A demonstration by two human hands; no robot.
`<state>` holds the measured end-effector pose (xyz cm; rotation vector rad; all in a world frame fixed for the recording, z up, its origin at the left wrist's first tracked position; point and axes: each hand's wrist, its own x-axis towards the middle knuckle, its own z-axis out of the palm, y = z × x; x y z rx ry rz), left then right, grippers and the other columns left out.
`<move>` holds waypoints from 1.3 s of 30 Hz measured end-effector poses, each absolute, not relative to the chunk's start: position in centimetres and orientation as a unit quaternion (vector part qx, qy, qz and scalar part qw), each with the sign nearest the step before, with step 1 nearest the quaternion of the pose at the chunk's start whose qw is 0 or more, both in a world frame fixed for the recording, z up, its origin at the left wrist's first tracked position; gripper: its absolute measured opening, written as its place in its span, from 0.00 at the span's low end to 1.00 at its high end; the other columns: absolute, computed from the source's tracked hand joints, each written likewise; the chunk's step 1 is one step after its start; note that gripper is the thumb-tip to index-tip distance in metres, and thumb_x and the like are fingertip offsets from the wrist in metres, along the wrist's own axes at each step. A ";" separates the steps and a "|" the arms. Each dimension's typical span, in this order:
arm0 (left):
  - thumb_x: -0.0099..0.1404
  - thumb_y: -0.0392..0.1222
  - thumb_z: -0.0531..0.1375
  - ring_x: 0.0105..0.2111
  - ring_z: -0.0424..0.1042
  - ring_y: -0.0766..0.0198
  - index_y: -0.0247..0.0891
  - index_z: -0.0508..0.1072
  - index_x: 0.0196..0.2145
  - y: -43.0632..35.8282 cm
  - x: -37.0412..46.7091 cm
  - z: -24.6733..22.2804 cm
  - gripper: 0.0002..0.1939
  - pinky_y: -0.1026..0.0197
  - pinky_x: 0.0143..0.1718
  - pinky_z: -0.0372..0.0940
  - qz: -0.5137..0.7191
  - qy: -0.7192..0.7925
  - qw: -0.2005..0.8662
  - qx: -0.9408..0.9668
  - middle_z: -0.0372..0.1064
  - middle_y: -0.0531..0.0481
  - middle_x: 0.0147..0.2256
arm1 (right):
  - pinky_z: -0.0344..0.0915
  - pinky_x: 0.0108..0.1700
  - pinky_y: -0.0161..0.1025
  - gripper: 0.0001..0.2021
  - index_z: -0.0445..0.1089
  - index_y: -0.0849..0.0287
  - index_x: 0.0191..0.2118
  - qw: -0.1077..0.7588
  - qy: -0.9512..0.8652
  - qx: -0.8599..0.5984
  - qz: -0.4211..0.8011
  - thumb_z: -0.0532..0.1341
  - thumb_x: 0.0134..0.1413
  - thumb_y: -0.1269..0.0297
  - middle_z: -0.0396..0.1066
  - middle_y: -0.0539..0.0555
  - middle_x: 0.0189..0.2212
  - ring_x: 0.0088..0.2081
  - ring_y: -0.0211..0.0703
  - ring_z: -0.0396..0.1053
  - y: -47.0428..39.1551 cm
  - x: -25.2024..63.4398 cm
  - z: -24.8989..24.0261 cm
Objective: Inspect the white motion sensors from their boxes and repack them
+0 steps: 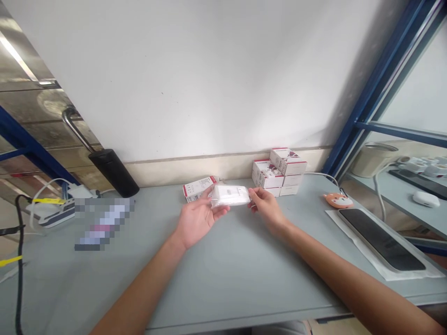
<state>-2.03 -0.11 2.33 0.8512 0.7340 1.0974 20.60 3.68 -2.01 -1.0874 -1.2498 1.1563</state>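
Observation:
A white, block-shaped item in a clear plastic wrapper [230, 195] is held up between my two hands over the grey table. My left hand [197, 216] grips its left end, thumb and fingers on either side. At the other end, my right hand [263, 202] pinches the wrapper's edge. What exactly the white item is, I cannot make out. Behind my left hand lies a red and white carton [199, 186], partly hidden by the fingers. Just beyond my right hand, several small white and red boxes [288, 160] are stacked against the wall.
To the left are a black cylinder [113, 172], a power strip [57, 211] with cables and a pixelated, phone-like object [104, 225]. On the right, an orange animal-faced pouch [338, 200] and a dark-screened phone [380, 237] on white paper rest on the table [223, 279].

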 end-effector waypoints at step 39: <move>0.72 0.73 0.37 0.30 0.74 0.55 0.41 0.72 0.35 7.8 -3.1 4.5 0.38 0.55 0.33 0.67 0.315 0.632 0.177 0.685 0.74 0.45 0.30 | 0.76 0.49 0.53 0.46 0.58 0.48 0.71 0.460 -0.549 -0.269 0.644 0.78 0.48 0.59 0.78 0.54 0.45 0.34 0.44 0.77 2.0 19.8 -0.4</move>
